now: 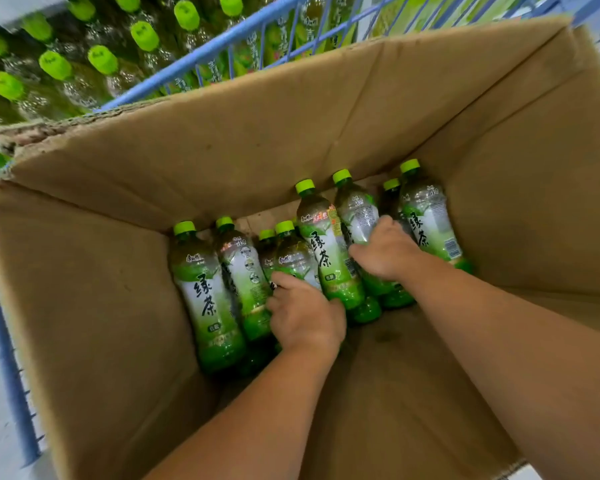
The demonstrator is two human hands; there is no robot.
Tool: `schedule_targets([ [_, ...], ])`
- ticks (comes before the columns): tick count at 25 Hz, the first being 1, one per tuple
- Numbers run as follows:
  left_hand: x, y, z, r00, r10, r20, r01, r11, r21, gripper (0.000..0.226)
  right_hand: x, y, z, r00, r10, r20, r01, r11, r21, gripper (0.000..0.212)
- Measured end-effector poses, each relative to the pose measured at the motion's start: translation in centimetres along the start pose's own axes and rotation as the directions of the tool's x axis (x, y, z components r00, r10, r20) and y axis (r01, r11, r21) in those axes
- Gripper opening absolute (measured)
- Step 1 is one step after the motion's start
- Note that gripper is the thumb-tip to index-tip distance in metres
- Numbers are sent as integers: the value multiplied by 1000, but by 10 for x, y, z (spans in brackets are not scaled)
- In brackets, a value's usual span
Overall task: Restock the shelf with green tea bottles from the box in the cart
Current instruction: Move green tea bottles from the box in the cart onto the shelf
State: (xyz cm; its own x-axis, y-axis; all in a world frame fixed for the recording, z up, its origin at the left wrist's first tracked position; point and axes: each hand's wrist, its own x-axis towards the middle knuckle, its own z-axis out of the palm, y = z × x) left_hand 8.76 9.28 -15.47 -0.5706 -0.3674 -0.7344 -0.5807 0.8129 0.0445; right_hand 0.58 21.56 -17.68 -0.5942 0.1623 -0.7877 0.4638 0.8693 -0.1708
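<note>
Several green tea bottles with lime caps stand leaning against the far wall inside a deep cardboard box (118, 306). My left hand (305, 315) reaches down and curls its fingers round the lower body of a bottle (291, 258) near the middle of the row. My right hand (385, 251) grips another bottle (359, 211) further right, fingers wrapped over its label. A bottle with a large white label (323, 247) stands between the two hands. The leftmost bottle (207, 292) and rightmost bottle (426, 216) are untouched.
The box sits in a blue wire cart (222, 43), whose frame also shows at the left (4, 358). Beyond the cart, the shelf holds rows of green-capped bottles (101, 60). The near half of the box floor (395, 393) is bare cardboard.
</note>
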Motion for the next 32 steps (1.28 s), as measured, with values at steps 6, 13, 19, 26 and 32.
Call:
schedule_targets([
  [6, 8, -10, -11, 997, 28, 73, -22, 996, -88, 99, 8, 6, -6, 1000, 2, 15, -3, 998, 55, 84],
  [13, -1, -12, -62, 946, 71, 316, 70, 909, -411, 84, -14, 24, -27, 969, 87, 232, -188, 867, 462, 89],
  [19, -54, -27, -118, 921, 180, 345, 48, 828, -559, 29, -66, 49, -33, 980, 25, 197, -138, 797, 588, 105],
  [26, -112, -56, -177, 922, 325, 210, -113, 746, -657, 74, -203, -20, -56, 995, -80, 59, -7, 537, 844, 64],
  [32, -145, -110, -229, 877, 474, -84, -328, 461, -825, 53, -266, -80, -62, 974, -195, -118, 195, 447, 873, 27],
])
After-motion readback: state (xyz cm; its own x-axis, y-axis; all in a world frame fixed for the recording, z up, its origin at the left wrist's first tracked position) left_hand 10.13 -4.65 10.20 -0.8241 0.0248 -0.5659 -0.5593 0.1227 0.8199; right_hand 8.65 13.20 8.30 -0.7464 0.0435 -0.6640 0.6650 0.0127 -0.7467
